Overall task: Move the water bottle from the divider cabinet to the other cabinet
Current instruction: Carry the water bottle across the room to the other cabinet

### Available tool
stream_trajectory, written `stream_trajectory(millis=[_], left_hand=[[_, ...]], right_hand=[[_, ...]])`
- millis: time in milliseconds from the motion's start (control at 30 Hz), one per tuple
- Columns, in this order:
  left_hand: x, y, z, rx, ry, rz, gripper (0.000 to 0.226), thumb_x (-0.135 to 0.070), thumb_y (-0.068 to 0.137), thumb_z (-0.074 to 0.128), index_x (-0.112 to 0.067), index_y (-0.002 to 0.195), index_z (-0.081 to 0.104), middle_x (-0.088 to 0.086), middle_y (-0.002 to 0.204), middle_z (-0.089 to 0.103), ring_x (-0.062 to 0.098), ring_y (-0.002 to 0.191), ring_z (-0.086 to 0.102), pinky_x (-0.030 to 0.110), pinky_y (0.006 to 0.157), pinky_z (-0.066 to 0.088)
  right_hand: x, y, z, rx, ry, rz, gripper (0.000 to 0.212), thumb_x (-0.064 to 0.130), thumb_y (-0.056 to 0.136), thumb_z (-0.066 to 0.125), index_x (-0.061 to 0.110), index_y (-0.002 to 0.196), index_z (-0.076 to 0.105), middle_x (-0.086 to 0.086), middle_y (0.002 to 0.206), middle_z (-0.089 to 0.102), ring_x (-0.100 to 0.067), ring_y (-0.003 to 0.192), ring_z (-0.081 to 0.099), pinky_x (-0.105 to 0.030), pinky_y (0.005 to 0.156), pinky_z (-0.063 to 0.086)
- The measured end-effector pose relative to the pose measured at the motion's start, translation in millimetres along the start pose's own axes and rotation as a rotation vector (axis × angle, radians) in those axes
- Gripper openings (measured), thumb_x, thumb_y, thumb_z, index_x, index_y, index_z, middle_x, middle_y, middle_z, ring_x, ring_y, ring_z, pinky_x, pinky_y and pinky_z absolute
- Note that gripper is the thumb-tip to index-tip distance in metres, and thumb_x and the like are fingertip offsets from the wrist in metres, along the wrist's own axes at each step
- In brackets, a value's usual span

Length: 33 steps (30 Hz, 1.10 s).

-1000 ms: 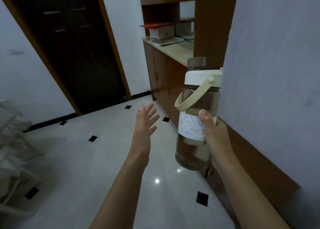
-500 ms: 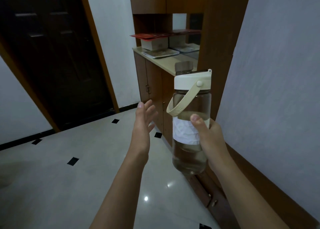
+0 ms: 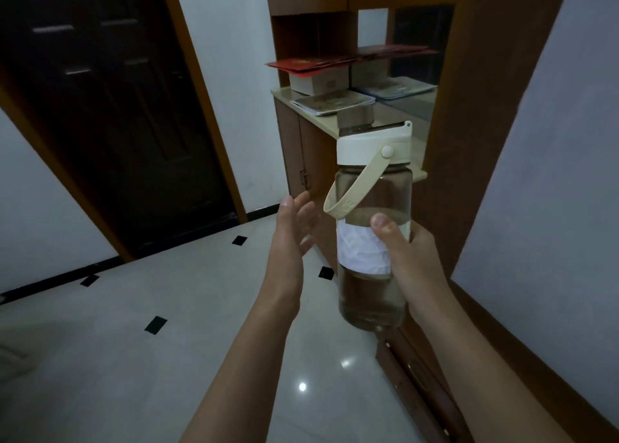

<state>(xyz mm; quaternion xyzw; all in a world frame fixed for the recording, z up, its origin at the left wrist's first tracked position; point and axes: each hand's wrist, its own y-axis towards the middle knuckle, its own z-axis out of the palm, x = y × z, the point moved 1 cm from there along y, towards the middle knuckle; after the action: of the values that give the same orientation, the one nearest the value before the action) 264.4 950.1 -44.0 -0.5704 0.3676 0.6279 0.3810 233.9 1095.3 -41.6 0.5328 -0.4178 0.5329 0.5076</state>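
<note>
My right hand (image 3: 407, 251) grips a clear water bottle (image 3: 370, 295) around its middle and holds it upright in the air. The bottle has a cream lid, a cream carry strap hanging on its left side and a white paper label, and is part full of water. Just left of the bottle, not touching it, my left hand (image 3: 293, 231) is stretched forward with fingers apart and nothing in it. Straight ahead stands a brown wooden cabinet (image 3: 294, 147) with a pale counter top (image 3: 326, 124) at about the height of the bottle's lid.
On the counter lie a flat booklet (image 3: 333, 102), a small white box (image 3: 318, 82) and red folders (image 3: 311, 64). A dark door (image 3: 110, 114) stands to the left. A grey wall (image 3: 549, 174) with a brown skirting runs along my right. The floor has glossy pale tiles.
The view has moved closer to the wooden cabinet and turned slightly right. The bottle stays upright in my right hand, and my left hand has come nearer to it.
</note>
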Motion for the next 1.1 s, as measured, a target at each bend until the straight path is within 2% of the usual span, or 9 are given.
stream_trajectory(millis=[133, 267, 433, 533, 633, 733, 900, 1000, 1100], left_hand=[[-6.0, 51.3, 9.3, -0.053, 0.027, 0.025, 0.062, -0.064, 0.097, 0.023, -0.031, 0.141, 0.052, -0.005, 0.143, 0.057, 0.014, 0.131, 0.053, 0.045, 0.115, 0.034], [-11.5, 88.7, 5.5, -0.109, 0.055, 0.043, 0.061, -0.060, 0.098, 0.022, -0.030, 0.144, 0.049, -0.008, 0.141, 0.056, 0.011, 0.129, 0.053, 0.038, 0.112, 0.036], [-13.4, 131.7, -13.7, -0.166, 0.052, 0.051, 0.072, -0.068, 0.090, 0.025, -0.029, 0.146, 0.047, -0.002, 0.149, 0.053, 0.013, 0.133, 0.051, 0.041, 0.114, 0.034], [-11.8, 165.3, -20.9, -0.176, 0.031, 0.050, 0.063, -0.062, 0.098, 0.022, -0.028, 0.146, 0.047, -0.001, 0.149, 0.053, 0.014, 0.132, 0.052, 0.043, 0.115, 0.034], [-7.0, 204.8, -26.1, -0.144, 0.012, 0.058, 0.063, -0.063, 0.097, 0.023, -0.029, 0.145, 0.049, -0.002, 0.148, 0.054, 0.015, 0.132, 0.053, 0.044, 0.116, 0.034], [-3.7, 250.3, -33.2, -0.096, -0.025, 0.068, 0.063, -0.062, 0.098, 0.023, -0.029, 0.143, 0.051, -0.004, 0.145, 0.056, 0.014, 0.130, 0.054, 0.046, 0.116, 0.035], [-5.4, 331.9, -34.6, 0.050, -0.047, 0.054, 0.067, -0.064, 0.096, 0.023, -0.027, 0.143, 0.052, -0.003, 0.143, 0.058, 0.012, 0.127, 0.057, 0.047, 0.115, 0.035], [-8.1, 370.0, -19.4, 0.150, -0.059, 0.048, 0.073, -0.071, 0.087, 0.027, -0.030, 0.140, 0.055, -0.004, 0.139, 0.061, 0.011, 0.124, 0.059, 0.048, 0.115, 0.035], [-9.0, 397.7, 5.1, 0.270, -0.100, 0.030, 0.075, -0.070, 0.084, 0.029, -0.027, 0.139, 0.056, 0.000, 0.141, 0.061, 0.015, 0.127, 0.058, 0.046, 0.115, 0.035]], right_hand=[[-3.0, 63.5, 9.5, 0.042, 0.049, -0.014, 0.043, 0.060, 0.054, 0.063, 0.026, 0.080, 0.065, 0.010, 0.081, 0.070, -0.004, 0.079, 0.067, -0.021, 0.068, 0.052], [-2.5, 115.2, 32.1, 0.122, 0.065, -0.030, 0.034, 0.058, 0.058, 0.062, 0.032, 0.080, 0.063, 0.029, 0.070, 0.069, 0.012, 0.071, 0.063, -0.020, 0.070, 0.048], [-5.7, 164.5, 61.8, 0.184, 0.064, -0.056, 0.031, 0.056, 0.065, 0.071, 0.029, 0.081, 0.066, 0.025, 0.074, 0.071, 0.007, 0.075, 0.065, -0.023, 0.072, 0.050], [-11.6, 190.3, 75.8, 0.179, 0.054, -0.076, 0.041, 0.063, 0.058, 0.069, 0.028, 0.080, 0.067, 0.022, 0.075, 0.072, 0.006, 0.074, 0.066, -0.020, 0.068, 0.052], [-16.6, 216.8, 88.2, 0.139, 0.063, -0.081, 0.040, 0.060, 0.058, 0.076, 0.027, 0.078, 0.065, 0.017, 0.071, 0.072, 0.003, 0.071, 0.067, -0.013, 0.062, 0.052], [-22.3, 247.4, 101.0, 0.090, 0.076, -0.109, 0.031, 0.054, 0.063, 0.070, 0.026, 0.078, 0.066, 0.027, 0.071, 0.071, 0.010, 0.071, 0.066, -0.007, 0.059, 0.048], [-30.4, 300.1, 118.6, -0.093, 0.037, -0.099, 0.023, 0.048, 0.073, 0.071, 0.027, 0.081, 0.069, 0.018, 0.076, 0.074, -0.002, 0.077, 0.071, -0.023, 0.070, 0.056], [-28.1, 322.2, 116.5, -0.203, 0.012, -0.137, 0.011, 0.037, 0.083, 0.069, 0.027, 0.081, 0.068, 0.018, 0.073, 0.074, -0.001, 0.074, 0.070, -0.018, 0.062, 0.055], [-24.2, 338.2, 105.9, -0.303, -0.007, -0.183, 0.015, 0.041, 0.078, 0.071, 0.028, 0.085, 0.069, 0.018, 0.079, 0.074, -0.001, 0.079, 0.070, -0.017, 0.063, 0.054]])
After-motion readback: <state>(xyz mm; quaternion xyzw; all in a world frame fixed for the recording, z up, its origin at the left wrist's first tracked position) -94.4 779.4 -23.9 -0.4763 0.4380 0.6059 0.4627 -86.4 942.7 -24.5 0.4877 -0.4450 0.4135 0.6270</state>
